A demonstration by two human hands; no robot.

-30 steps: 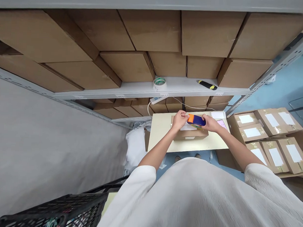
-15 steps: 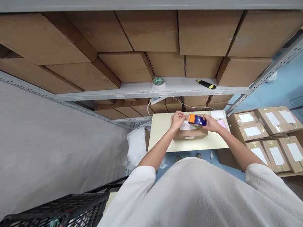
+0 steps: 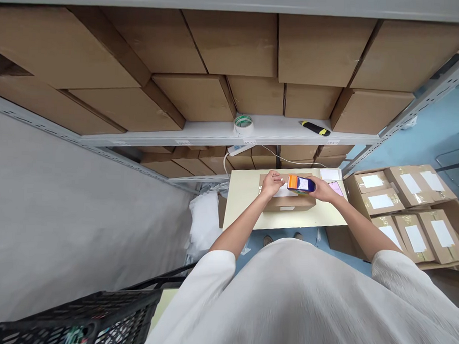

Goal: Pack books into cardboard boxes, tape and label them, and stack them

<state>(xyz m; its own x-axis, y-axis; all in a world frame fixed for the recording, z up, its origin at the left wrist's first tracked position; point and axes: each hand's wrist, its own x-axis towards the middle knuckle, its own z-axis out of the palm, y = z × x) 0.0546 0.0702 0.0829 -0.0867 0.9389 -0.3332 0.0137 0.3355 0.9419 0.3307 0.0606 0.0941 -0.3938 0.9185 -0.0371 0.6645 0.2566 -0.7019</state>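
Observation:
A dark blue handheld scanner (image 3: 303, 184) with an orange end and a lit screen is in my right hand (image 3: 321, 189), held just above a brown cardboard box (image 3: 306, 202). The box lies closed on the pale yellow table (image 3: 243, 207), with a white label (image 3: 284, 192) on top and a smaller one on its near side. Over the box's left part is my left hand (image 3: 272, 184), its fingers pinched together near the scanner's orange end. Whether something small sits between those fingertips cannot be made out.
A phone (image 3: 336, 188) with a pink screen lies right of the box. The shelf holds a tape roll (image 3: 243, 123), a yellow-black cutter (image 3: 315, 128) and several cartons (image 3: 230, 46). Labelled boxes (image 3: 415, 236) fill a large carton at right. A black crate (image 3: 122, 314) is lower left.
The scanner has shifted slightly right and turned so its lit screen shows. My left hand has moved a little to the right, still pinched. The box stays in place.

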